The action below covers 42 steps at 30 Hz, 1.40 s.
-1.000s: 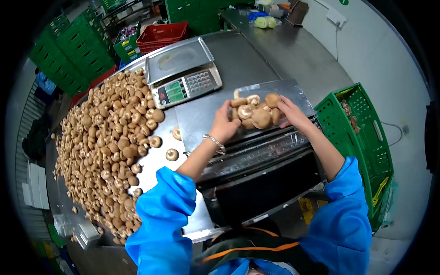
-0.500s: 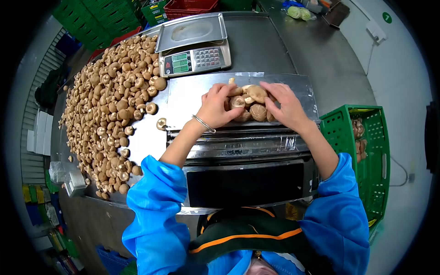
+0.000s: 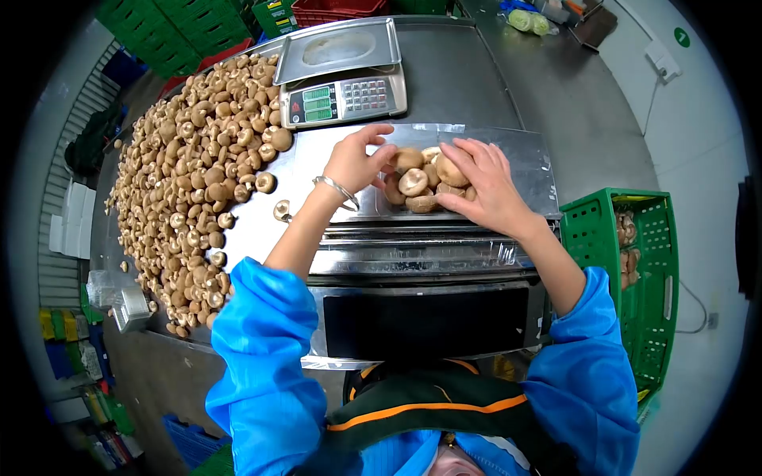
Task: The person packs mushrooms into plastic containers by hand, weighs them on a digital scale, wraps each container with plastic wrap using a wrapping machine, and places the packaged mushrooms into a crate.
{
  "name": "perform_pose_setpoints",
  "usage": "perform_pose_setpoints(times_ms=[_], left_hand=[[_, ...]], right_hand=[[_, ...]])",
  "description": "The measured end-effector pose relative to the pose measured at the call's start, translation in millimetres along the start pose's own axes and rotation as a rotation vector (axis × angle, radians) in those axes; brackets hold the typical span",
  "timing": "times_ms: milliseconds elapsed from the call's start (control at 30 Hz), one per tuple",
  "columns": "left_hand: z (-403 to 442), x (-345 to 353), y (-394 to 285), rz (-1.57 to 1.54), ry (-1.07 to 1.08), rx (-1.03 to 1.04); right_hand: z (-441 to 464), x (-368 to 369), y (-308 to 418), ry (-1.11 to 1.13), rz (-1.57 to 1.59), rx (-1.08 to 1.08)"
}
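A small heap of brown shiitake mushrooms (image 3: 413, 182) sits on the metal top of the wrapping station (image 3: 413, 254), between my two hands. My left hand (image 3: 355, 165) is at the heap's left side, its fingers bent and apart, with nothing gripped in them. On the right, my right hand (image 3: 490, 187) curls its fingers and thumb around a large mushroom (image 3: 451, 171) at the heap's edge. Whether a tray lies under the heap is hidden. One loose mushroom (image 3: 282, 210) lies left of my left wrist.
A big pile of shiitake mushrooms (image 3: 186, 182) covers the table's left side. Behind stands a digital scale (image 3: 341, 99) with a metal pan. A green crate (image 3: 647, 301) with packed mushrooms is at the right. Clear plastic trays (image 3: 131, 309) sit at the left corner.
My left hand has drawn away to the left from the heap, its fingers lifting. My right hand has come further over the heap, around a large mushroom. Some heaped mushrooms have shifted.
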<state>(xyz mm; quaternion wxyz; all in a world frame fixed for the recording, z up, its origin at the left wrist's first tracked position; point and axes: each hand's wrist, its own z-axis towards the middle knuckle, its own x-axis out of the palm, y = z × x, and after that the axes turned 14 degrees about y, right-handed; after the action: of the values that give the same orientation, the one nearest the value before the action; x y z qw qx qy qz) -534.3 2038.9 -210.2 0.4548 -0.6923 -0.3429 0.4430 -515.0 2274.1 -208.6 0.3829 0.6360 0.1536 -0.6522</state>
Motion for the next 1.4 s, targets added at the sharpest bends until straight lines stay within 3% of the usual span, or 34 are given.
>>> perform_pose_setpoints(times_ms=[33, 100, 167, 267, 400, 467, 500, 567, 633, 733, 767, 900, 967, 1033, 1067, 1133, 1233, 1267, 1300, 1333, 1367, 1400], left_hand=[[0, 2, 10, 0.397, -0.170, 0.175], [-8, 5, 10, 0.584, -0.056, 0.278], [-17, 24, 15, 0.510, -0.077, 0.281], [-19, 48, 20, 0.717, -0.254, 0.321], [-29, 51, 19, 0.718, -0.337, 0.378], [-64, 48, 13, 0.626, -0.457, 0.406], [-95, 44, 5, 0.583, -0.461, 0.334], [-146, 37, 22, 0.866, -0.511, 0.149], [-167, 42, 37, 1.058, -0.472, -0.061], [-155, 58, 43, 1.146, -0.426, -0.194], [-147, 61, 45, 1.131, -0.497, -0.149], [-142, 47, 52, 1.080, -0.600, -0.239], [-153, 42, 50, 1.090, -0.541, -0.424], [-150, 44, 71, 1.183, -0.530, -0.307], [-144, 45, 73, 1.094, -0.464, -0.272], [-131, 40, 75, 0.967, -0.399, -0.085], [-152, 14, 49, -0.055, -0.160, -0.205], [-168, 6, 37, -0.348, -0.093, -0.370], [-182, 8, 43, -0.561, -0.113, -0.454], [-203, 7, 54, -0.849, 0.073, -0.313], [-217, 14, 60, -1.286, 0.182, -0.275], [-227, 26, 54, -1.686, 0.381, -0.103]], right_hand=[[1, 1, -3, -0.058, 0.080, 0.025], [1, 8, -13, -0.160, 0.241, 0.079], [-2, 23, -15, -0.083, 0.187, 0.125], [-3, 31, -7, -0.006, 0.033, 0.199], [-8, 25, -13, -0.135, 0.201, 0.127], [-36, 6, -8, -0.212, 0.235, 0.234], [-57, -3, -8, -0.252, 0.255, 0.290], [-116, -12, -20, -0.093, 0.212, 0.557], [-149, 2, -9, -0.003, -0.165, 0.762], [-138, 19, 12, 0.080, -0.191, 0.763], [-132, 27, 13, 0.050, -0.204, 0.698], [-120, 40, 14, 0.024, 0.075, 0.669], [-115, 35, 13, 0.002, 0.284, 0.720], [-117, 26, 9, 0.051, 0.500, 0.770], [-117, 26, 3, 0.023, 0.574, 0.727], [-115, 10, 1, 0.078, 1.122, 0.884], [-147, -7, -3, 0.058, 1.735, 0.874], [-161, -10, 3, 0.021, 1.880, 0.910], [-182, -3, 0, 0.058, 2.265, 0.886], [-193, -1, 11, -0.037, 2.511, 0.821], [-200, -3, 26, -0.180, 2.865, 0.611], [-202, -8, 38, 0.017, 2.919, 0.111]])
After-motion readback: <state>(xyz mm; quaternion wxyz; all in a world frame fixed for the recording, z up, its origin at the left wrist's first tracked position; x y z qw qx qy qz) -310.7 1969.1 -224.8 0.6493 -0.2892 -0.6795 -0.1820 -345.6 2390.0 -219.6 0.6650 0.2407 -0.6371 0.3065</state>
